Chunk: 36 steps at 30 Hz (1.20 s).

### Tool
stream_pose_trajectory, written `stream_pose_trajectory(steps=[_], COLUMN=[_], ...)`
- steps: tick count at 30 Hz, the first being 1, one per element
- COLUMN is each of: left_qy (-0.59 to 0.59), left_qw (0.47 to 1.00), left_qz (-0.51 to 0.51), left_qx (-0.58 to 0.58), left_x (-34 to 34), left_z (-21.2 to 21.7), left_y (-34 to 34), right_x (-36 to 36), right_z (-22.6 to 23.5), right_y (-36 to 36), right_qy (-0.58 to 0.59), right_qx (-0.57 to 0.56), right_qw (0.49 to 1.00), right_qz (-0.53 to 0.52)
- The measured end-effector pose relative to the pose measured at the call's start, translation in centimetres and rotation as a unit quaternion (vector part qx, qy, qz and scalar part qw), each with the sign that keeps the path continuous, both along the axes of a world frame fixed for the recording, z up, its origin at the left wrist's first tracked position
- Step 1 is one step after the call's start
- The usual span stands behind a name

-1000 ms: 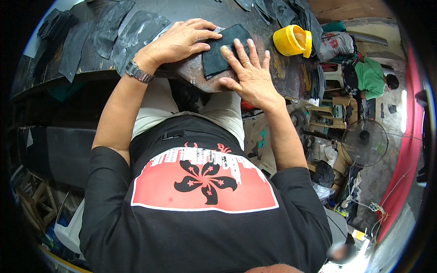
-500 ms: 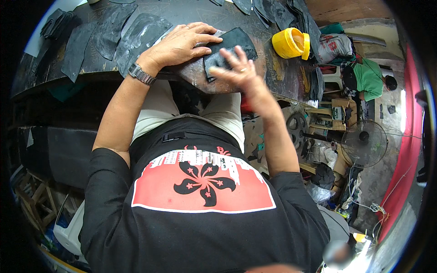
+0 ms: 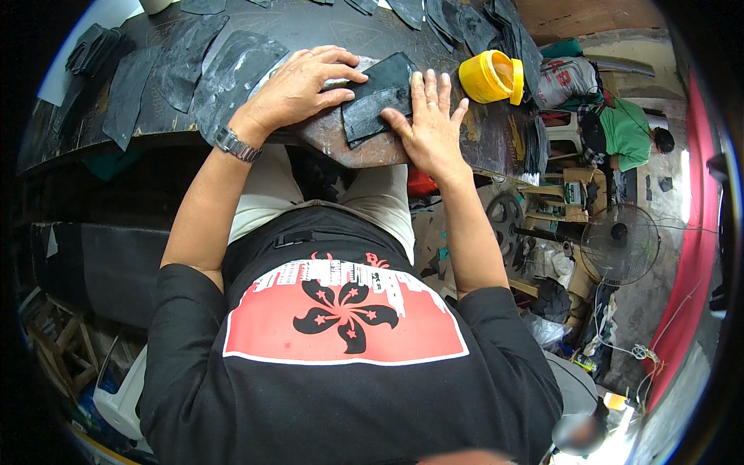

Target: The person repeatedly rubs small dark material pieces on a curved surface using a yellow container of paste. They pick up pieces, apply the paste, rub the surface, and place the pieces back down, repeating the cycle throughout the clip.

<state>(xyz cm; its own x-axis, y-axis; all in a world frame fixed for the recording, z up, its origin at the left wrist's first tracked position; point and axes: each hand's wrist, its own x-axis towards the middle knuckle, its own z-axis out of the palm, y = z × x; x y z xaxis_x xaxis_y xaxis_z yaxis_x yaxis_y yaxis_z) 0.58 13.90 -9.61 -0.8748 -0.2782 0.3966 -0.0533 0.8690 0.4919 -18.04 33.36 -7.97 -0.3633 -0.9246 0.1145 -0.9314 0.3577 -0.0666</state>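
Note:
A dark leather-like piece, with a lighter folded or overlapping panel at its near part, lies on a stained, brownish work board at the table's near edge. My left hand rests palm down over the board, its fingertips at the piece's left side. On the piece's right edge lies my right hand, flat with fingers spread and thumb touching the panel. Neither hand grips anything. Just beyond my right hand, a yellow tub lies tipped toward the right, its open mouth showing tan contents.
Several loose dark sheets are spread on the table to the left, and more dark pieces are stacked at the far right. A standing fan is on the right. Farther off, a person in a green shirt bends over.
My right hand, blurred above the piece before, has come down flat on its right edge, slightly to the right. The piece has shifted a little to the left. My left hand stays nearly in place.

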Motion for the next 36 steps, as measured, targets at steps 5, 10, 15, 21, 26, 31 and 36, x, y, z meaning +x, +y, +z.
stream_pose_trajectory(steps=[5, 10, 15, 21, 26, 31, 36], left_qy=[0.022, 0.024, 0.002, 0.101, 0.098, 0.115, 0.116], left_qw=[1.0, 1.0, 0.999, 0.989, 0.99, 0.988, 0.988], left_qz=[0.0, 0.001, 0.024, 0.108, 0.092, 0.098, 0.094], left_qx=[0.01, 0.014, 0.023, -0.011, 0.037, 0.012, 0.029], left_x=[0.1, 0.1, 0.1, 0.2, 0.2, 0.2, 0.4], left_z=[0.1, 0.1, 0.0, -0.2, -0.2, -0.2, -0.1], left_y=[0.0, 0.0, 0.2, 0.7, 0.6, 0.6, 0.6], right_x=[-0.7, -2.3, -4.0, -3.7, -2.2, -1.2, -0.3], right_z=[0.8, 0.9, 0.9, 0.9, 1.3, 1.4, 0.9], right_y=[-0.6, -2.8, -4.1, -3.6, -3.1, -2.9, -2.8], right_qy=[-0.002, -0.001, 0.008, 0.033, 0.076, 0.055, 0.025], right_qx=[0.034, 0.056, 0.075, 0.059, 0.072, 0.076, 0.064], right_qw=[0.999, 0.997, 0.995, 0.989, 0.981, 0.974, 0.968], right_qz=[0.015, 0.052, 0.068, 0.128, 0.163, 0.206, 0.242])
